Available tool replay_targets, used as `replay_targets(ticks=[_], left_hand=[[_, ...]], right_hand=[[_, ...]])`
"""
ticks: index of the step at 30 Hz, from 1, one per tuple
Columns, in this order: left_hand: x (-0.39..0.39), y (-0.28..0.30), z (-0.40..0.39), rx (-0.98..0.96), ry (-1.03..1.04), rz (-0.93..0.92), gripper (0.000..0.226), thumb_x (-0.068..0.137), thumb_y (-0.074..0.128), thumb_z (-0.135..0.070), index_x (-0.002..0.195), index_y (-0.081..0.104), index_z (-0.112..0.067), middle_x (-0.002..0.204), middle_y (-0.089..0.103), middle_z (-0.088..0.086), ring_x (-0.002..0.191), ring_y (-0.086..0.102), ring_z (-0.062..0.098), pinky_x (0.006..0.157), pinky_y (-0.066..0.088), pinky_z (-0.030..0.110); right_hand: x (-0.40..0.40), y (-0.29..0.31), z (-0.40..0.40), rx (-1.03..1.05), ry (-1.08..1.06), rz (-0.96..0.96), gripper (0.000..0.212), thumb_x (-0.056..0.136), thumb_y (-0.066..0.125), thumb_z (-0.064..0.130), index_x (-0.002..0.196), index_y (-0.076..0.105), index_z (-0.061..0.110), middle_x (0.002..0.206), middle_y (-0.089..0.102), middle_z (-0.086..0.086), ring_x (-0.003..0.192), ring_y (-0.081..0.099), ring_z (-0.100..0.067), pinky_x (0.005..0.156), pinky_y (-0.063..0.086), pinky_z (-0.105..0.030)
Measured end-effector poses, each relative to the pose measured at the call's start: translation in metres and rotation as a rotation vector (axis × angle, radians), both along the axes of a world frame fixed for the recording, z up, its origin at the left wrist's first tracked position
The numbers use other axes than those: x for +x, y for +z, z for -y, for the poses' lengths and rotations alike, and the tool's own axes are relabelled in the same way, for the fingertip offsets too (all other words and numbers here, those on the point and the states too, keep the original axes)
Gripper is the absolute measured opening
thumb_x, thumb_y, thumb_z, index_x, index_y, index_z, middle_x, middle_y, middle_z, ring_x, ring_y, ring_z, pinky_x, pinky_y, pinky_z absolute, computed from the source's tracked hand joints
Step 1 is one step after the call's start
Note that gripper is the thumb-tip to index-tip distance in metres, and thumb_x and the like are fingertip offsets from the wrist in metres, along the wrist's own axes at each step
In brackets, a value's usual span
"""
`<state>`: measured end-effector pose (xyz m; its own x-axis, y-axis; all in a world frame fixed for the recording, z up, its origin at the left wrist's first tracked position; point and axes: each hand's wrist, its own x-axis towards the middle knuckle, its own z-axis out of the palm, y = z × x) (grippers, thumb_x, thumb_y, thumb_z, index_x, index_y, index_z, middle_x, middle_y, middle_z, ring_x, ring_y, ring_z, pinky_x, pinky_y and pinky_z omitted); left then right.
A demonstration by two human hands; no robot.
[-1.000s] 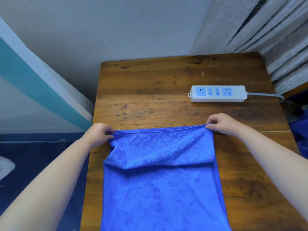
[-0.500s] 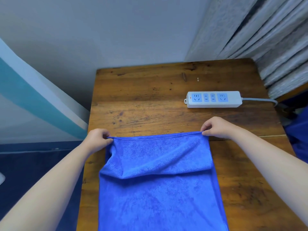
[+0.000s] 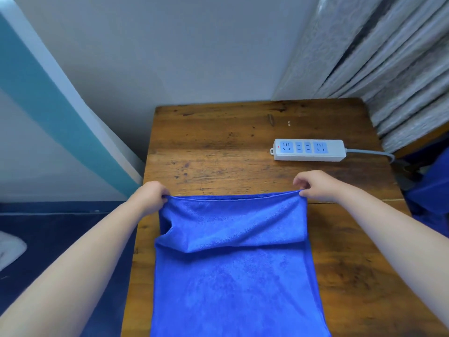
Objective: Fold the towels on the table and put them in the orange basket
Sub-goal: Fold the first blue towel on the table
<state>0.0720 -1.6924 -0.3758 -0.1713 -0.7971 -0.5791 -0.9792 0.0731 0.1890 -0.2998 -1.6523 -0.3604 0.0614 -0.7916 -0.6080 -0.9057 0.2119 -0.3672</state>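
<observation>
Blue towel (image 3: 233, 263) lies mid-table; your left hand (image 3: 149, 199) and right hand (image 3: 315, 186) pinch its far corners. Uneven pull could skew the fold, or brush the power strip (image 3: 308, 150).

A bright blue terry towel (image 3: 233, 276) is spread lengthwise down the middle of the wooden table (image 3: 218, 152), running off its near edge. Its far end is lifted and doubled back, a sagging fold being formed across the towel's width, well short of the far edge.
</observation>
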Motion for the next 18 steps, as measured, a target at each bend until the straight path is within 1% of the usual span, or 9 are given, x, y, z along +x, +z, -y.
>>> replay_targets(ticks=[1, 2, 5, 7, 9, 11, 13, 16, 18], left_hand=[[-0.002, 0.011, -0.003, -0.007, -0.032, 0.044, 0.023, 0.089, 0.046, -0.007, 0.095, 0.067, -0.001, 0.094, 0.064, 0.014, 0.084, 0.054, 0.028, 0.069, 0.042, 0.03], [-0.005, 0.028, -0.006, -0.029, -0.058, 0.077, 0.023, 0.089, 0.045, -0.008, 0.095, 0.067, -0.001, 0.094, 0.064, 0.015, 0.084, 0.054, 0.028, 0.068, 0.042, 0.03], [-0.009, 0.055, -0.004, -0.103, -0.092, 0.089, 0.027, 0.091, 0.042, -0.007, 0.097, 0.068, -0.002, 0.089, 0.059, 0.018, 0.083, 0.048, 0.027, 0.071, 0.041, 0.031], [-0.008, 0.088, -0.01, -0.173, -0.064, 0.031, 0.027, 0.09, 0.041, -0.005, 0.089, 0.068, -0.006, 0.085, 0.054, 0.017, 0.079, 0.041, 0.022, 0.067, 0.034, 0.026], [-0.011, 0.119, -0.011, -0.263, -0.019, -0.068, 0.027, 0.089, 0.042, -0.003, 0.087, 0.068, -0.009, 0.083, 0.058, 0.017, 0.077, 0.045, 0.022, 0.06, 0.027, 0.022], [-0.016, 0.153, -0.019, -0.391, 0.043, -0.171, 0.025, 0.088, 0.046, -0.003, 0.095, 0.071, -0.004, 0.087, 0.067, 0.019, 0.084, 0.057, 0.029, 0.059, 0.028, 0.023], [-0.023, 0.182, -0.023, -0.535, 0.092, -0.249, 0.024, 0.086, 0.049, -0.003, 0.095, 0.071, -0.003, 0.091, 0.069, 0.021, 0.088, 0.06, 0.032, 0.062, 0.03, 0.023], [-0.032, 0.226, -0.029, -0.674, 0.104, -0.275, 0.022, 0.084, 0.05, -0.001, 0.09, 0.071, 0.002, 0.091, 0.067, 0.026, 0.077, 0.051, 0.034, 0.062, 0.029, 0.024], [-0.034, 0.249, -0.031, -0.762, 0.08, -0.243, 0.022, 0.084, 0.048, 0.001, 0.088, 0.07, 0.004, 0.085, 0.059, 0.03, 0.074, 0.046, 0.033, 0.065, 0.034, 0.028]], right_hand=[[0.003, 0.009, -0.004, 0.012, 0.014, -0.032, 0.022, 0.085, 0.057, 0.007, 0.105, 0.06, 0.015, 0.1, 0.057, 0.0, 0.09, 0.051, -0.014, 0.072, 0.042, -0.019], [0.005, 0.023, -0.007, 0.009, 0.043, -0.067, 0.023, 0.085, 0.056, 0.007, 0.108, 0.061, 0.012, 0.104, 0.059, -0.002, 0.09, 0.052, -0.014, 0.073, 0.042, -0.021], [0.007, 0.052, -0.006, -0.081, 0.093, -0.154, 0.021, 0.087, 0.05, 0.006, 0.099, 0.067, 0.007, 0.106, 0.064, -0.01, 0.095, 0.055, -0.021, 0.078, 0.043, -0.026], [0.009, 0.082, -0.011, -0.237, 0.086, -0.195, 0.024, 0.087, 0.047, 0.006, 0.1, 0.067, 0.003, 0.107, 0.064, -0.014, 0.104, 0.054, -0.027, 0.085, 0.042, -0.029], [0.007, 0.109, -0.01, -0.438, 0.01, -0.181, 0.025, 0.086, 0.047, 0.005, 0.101, 0.066, 0.0, 0.106, 0.061, -0.019, 0.105, 0.053, -0.031, 0.084, 0.04, -0.03], [0.008, 0.138, -0.016, -0.635, -0.093, -0.12, 0.024, 0.084, 0.048, 0.003, 0.098, 0.067, -0.001, 0.101, 0.061, -0.023, 0.101, 0.055, -0.035, 0.078, 0.038, -0.03], [0.01, 0.163, -0.019, -0.817, -0.191, -0.052, 0.022, 0.082, 0.049, 0.0, 0.094, 0.068, -0.003, 0.099, 0.063, -0.025, 0.098, 0.056, -0.036, 0.075, 0.035, -0.03], [0.01, 0.206, -0.024, -1.067, -0.307, 0.026, 0.022, 0.081, 0.049, -0.004, 0.093, 0.067, -0.005, 0.096, 0.062, -0.029, 0.095, 0.056, -0.038, 0.075, 0.033, -0.032], [0.005, 0.231, -0.026, -1.192, -0.367, 0.049, 0.023, 0.082, 0.047, -0.006, 0.094, 0.066, -0.007, 0.097, 0.061, -0.032, 0.094, 0.056, -0.04, 0.077, 0.035, -0.034]])
